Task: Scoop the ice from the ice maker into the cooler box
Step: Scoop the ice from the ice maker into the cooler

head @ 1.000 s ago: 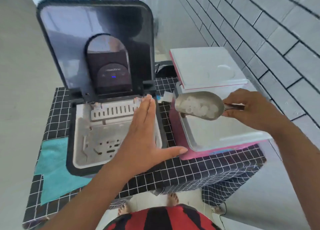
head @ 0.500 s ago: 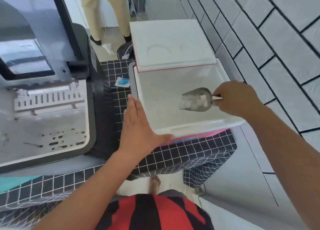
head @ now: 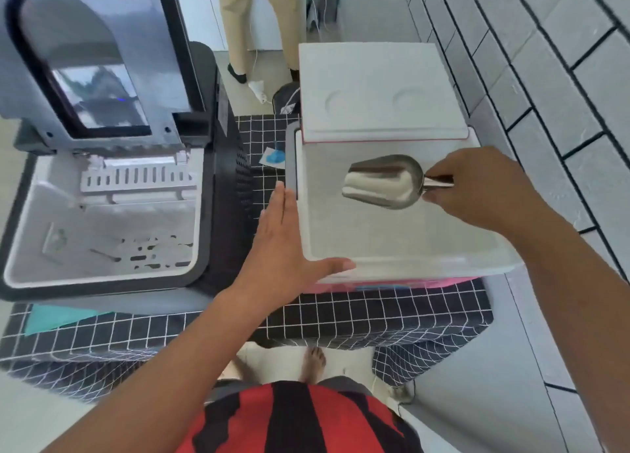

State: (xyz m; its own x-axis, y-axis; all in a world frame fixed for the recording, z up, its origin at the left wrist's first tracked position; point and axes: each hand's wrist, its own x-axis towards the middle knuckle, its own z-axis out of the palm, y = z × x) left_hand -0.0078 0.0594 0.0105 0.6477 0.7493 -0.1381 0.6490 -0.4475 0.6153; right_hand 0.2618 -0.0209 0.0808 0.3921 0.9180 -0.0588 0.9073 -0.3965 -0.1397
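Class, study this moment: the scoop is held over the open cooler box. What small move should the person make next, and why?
Probably swing the scoop back left to the ice maker for another load. The right hand holds it by the handle above the open cooler box, and its bowl looks empty. The left hand lies flat against the box's corner, steadying it.

One ice maker [head: 102, 214] at 9 o'clock, lid up. One cooler box [head: 392, 248] at 3 o'clock, one lid [head: 378, 91] behind it. One metal scoop [head: 385, 181]. Two hands: left hand [head: 283, 244], right hand [head: 487, 190]. One checked tablecloth [head: 341, 316]. One bystander's pair of legs [head: 259, 19] at 12 o'clock.
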